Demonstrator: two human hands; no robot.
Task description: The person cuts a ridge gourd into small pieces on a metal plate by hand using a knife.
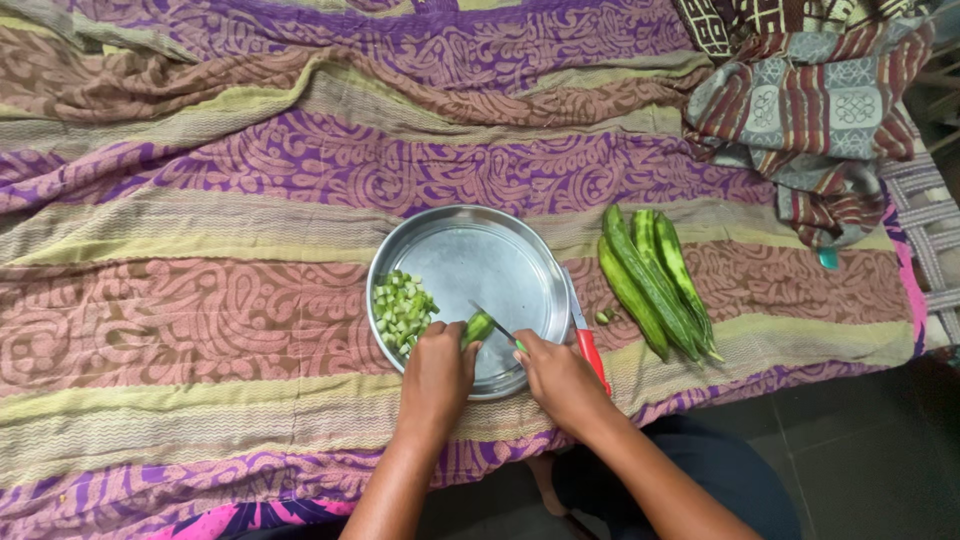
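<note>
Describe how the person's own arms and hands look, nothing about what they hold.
Both forearms are bare, with no sleeves in view. The left hand and right hand wear no gloves, and no rings, bangles or watch can be made out. Dark clothing shows below the right forearm.

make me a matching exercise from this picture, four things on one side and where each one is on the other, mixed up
Things:
1. chopped green pieces
2. whole ridged gourds
3. red-handled knife
4. small knife

Places:
A. on the cloth, right of the steel plate
B. heaped at the plate's left edge
C. in the right hand
D. against the plate's right rim

Pairs: 1-B, 2-A, 3-D, 4-C
</note>
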